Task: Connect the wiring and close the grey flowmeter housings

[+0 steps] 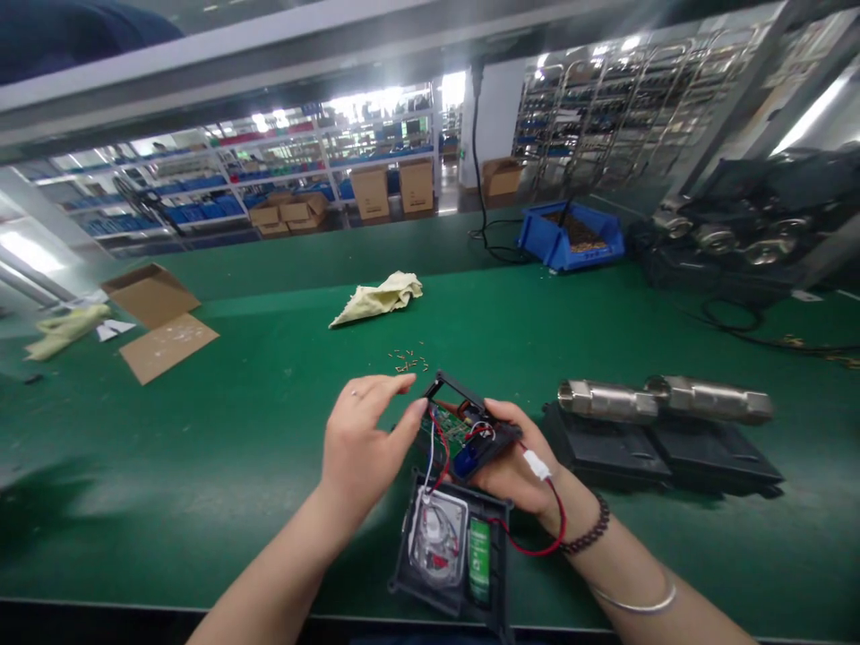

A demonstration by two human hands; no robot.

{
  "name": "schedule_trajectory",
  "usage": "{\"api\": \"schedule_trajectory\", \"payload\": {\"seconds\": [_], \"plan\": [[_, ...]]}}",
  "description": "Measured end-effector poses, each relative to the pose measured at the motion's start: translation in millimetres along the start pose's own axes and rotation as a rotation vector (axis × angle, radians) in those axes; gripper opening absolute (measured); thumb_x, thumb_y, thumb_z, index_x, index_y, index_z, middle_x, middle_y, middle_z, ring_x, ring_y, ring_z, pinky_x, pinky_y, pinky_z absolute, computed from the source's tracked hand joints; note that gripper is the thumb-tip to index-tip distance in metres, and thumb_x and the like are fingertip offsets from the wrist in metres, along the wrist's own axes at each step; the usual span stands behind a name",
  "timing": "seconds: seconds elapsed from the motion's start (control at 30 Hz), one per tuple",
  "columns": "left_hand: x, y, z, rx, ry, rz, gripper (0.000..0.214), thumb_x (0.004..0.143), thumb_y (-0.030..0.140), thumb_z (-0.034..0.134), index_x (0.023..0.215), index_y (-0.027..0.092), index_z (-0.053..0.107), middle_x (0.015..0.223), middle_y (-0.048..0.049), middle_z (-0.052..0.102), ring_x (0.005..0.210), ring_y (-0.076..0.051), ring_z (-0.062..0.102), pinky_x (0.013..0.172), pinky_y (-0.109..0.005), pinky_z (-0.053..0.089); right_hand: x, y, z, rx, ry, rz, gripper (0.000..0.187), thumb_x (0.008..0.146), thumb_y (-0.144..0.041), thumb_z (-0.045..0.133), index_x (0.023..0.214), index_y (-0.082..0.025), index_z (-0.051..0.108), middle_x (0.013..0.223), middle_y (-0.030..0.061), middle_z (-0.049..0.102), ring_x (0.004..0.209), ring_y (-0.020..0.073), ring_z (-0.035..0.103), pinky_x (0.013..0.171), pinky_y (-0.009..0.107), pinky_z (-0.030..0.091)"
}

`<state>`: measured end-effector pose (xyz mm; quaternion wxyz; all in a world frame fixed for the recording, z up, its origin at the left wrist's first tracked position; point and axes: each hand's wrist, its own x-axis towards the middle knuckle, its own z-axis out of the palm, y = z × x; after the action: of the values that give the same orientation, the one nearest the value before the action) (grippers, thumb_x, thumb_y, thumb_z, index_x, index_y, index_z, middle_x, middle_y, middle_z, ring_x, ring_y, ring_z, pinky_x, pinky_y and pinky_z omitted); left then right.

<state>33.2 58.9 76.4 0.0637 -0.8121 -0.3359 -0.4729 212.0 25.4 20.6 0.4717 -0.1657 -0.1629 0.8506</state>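
Bright overhead lighting; ceiling strips point(376, 100) blown out at back. Soft shadow cast on green surface point(269, 421) at left. Edges strongly bowed; background shelving point(202, 193) blurred.

Both forearms in from bottom of frame, converging at lower centre. Left hand point(359, 439) back-up, wrist slightly bent, fingers point(382, 387) spread and extended to the right, fingertips just touching something, not closed. Right hand point(520, 457) palm-up at centre right, fingers curled in a grip from beneath. Bead bracelet and thin bangle on right wrist.
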Motion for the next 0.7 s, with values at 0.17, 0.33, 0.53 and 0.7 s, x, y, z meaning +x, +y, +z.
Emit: {"api": "schedule_trajectory", "payload": {"seconds": [0.17,0.33,0.53,0.7], "plan": [[18,12,19.6,0.059,0.040,0.126,0.010,0.085,0.020,0.062,0.085,0.014,0.070,0.074,-0.0050,0.072,0.068,-0.016,0.064,0.067,-0.029,0.054,-1,1,4,-0.013,0.058,-0.027,0.039,0.059,-0.043,0.078,0.089,-0.019,0.071,0.083,0.0041,0.074,0.074,0.0204,0.067,0.074,0.035,0.052],[14,16,16.1,0.131,0.053,0.119,0.011,0.086,0.017,0.060,0.079,0.015,0.068,0.071,-0.0030,0.072,0.065,-0.016,0.064,0.066,-0.028,0.051,-2,4,7,-0.007,0.098,-0.050,0.037,0.061,-0.042,0.074,0.090,-0.018,0.071,0.085,0.0046,0.074,0.077,0.0208,0.067,0.069,0.032,0.053],[20,20,14.8,0.255,-0.028,0.141,0.015,0.085,0.014,0.054,0.072,0.016,0.060,0.067,-0.0025,0.067,0.065,-0.018,0.062,0.066,-0.031,0.046,-1,5,7,0.013,0.107,-0.071,0.037,0.065,-0.040,0.069,0.093,-0.017,0.070,0.089,0.0062,0.074,0.077,0.0207,0.067,0.067,0.033,0.053],[27,-9,6.0,0.386,-0.162,-0.026,0.026,0.090,0.018,0.033,0.071,0.019,0.051,0.064,-0.0026,0.057,0.061,-0.018,0.055,0.060,-0.028,0.043,0,6,6,0.040,0.146,-0.044,0.037,0.070,-0.040,0.060,0.097,-0.015,0.067,0.082,0.0062,0.074,0.072,0.0198,0.067,0.069,0.035,0.054]]}}
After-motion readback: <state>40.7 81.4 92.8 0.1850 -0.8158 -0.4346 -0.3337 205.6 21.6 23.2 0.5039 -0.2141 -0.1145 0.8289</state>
